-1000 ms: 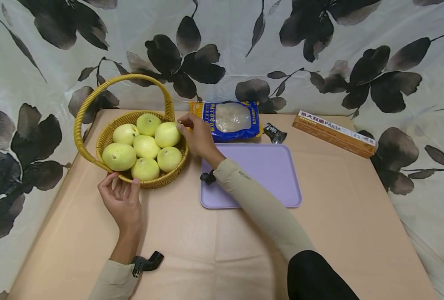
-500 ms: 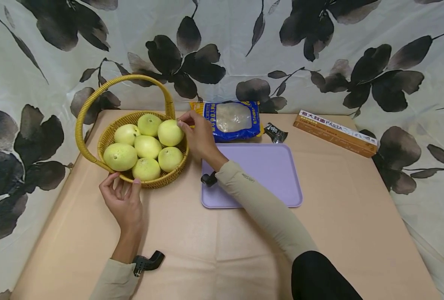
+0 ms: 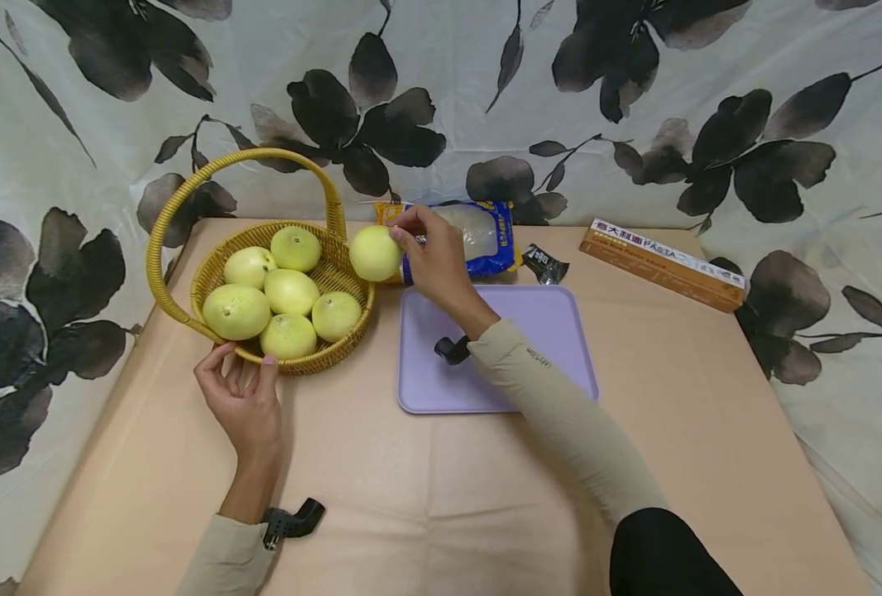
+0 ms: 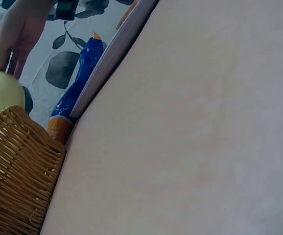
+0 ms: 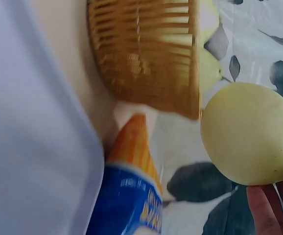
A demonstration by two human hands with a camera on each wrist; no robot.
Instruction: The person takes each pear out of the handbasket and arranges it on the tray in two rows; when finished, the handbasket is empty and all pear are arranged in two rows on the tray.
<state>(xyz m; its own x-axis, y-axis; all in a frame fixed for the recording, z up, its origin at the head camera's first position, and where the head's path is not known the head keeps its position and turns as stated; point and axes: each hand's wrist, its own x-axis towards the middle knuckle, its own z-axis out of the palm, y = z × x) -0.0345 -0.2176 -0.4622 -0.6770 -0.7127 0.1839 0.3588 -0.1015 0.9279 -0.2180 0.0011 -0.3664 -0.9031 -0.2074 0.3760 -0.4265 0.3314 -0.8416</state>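
My right hand point(image 3: 437, 257) pinches a round, pale yellow-green fruit point(image 3: 375, 253) by its right side. This fruit is raised at the basket's right edge, overlapping the rim in the head view; the right wrist view shows it beyond the woven wall with fingertips against it. My left hand point(image 3: 247, 406) holds the near rim of the yellow wicker basket point(image 3: 329, 358), its thumb at the rim and the other fingertips below the handle's base. Several similar fruits point(image 3: 290, 291) lie inside the basket. The left hand does not show in its own wrist view.
A lilac tray point(image 3: 560, 356) lies under the right forearm. Behind it are a blue and yellow food packet point(image 3: 496, 240), partly covered by the right hand, and a small black wrapper point(image 3: 546, 265). An orange-brown pasta box point(image 3: 663, 266) sits at the back right. The basket's tall handle point(image 3: 160, 240) arches upward.
The right hand has lifted one fruit out from the basket's right side and carried it rightward, leaving a gap among the fruits. The left hand has stayed at the rim.
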